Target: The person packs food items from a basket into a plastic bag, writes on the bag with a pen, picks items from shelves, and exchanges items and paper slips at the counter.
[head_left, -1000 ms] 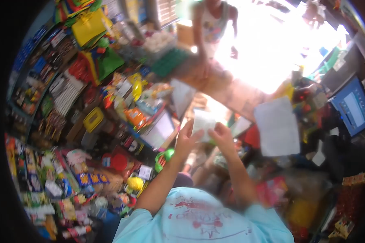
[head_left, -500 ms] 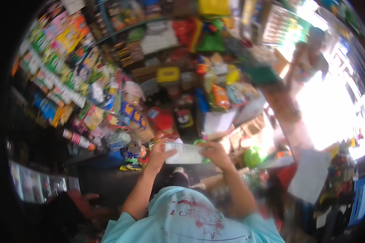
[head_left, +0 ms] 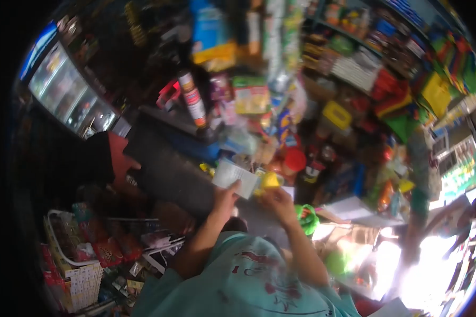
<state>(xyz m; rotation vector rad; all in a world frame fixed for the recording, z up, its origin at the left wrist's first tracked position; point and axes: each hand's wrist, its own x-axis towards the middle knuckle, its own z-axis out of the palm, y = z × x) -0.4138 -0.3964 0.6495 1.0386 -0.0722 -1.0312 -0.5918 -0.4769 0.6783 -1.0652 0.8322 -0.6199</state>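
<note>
A white printed sheet or booklet is tilted in front of my chest. My left hand is closed on its lower edge, with the thumb lying across its face. My right hand has its fingers pinched together just right of the sheet. A yellow thing shows directly above those fingers; blur hides whether they grip it. Beyond my hands a round red lid stands among goods. A bright green bag-like thing lies just right of my right hand.
A dark counter stretches to the left. A person in dark clothing is close on that side, near a white basket. A glass-door cooler stands farther back. Hanging packets crowd the front. Another person is at the bright right side.
The view has swung left, bringing the cooler and basket into sight. My right hand has come away from the sheet's right edge. My left hand still holds the sheet, now tilted.
</note>
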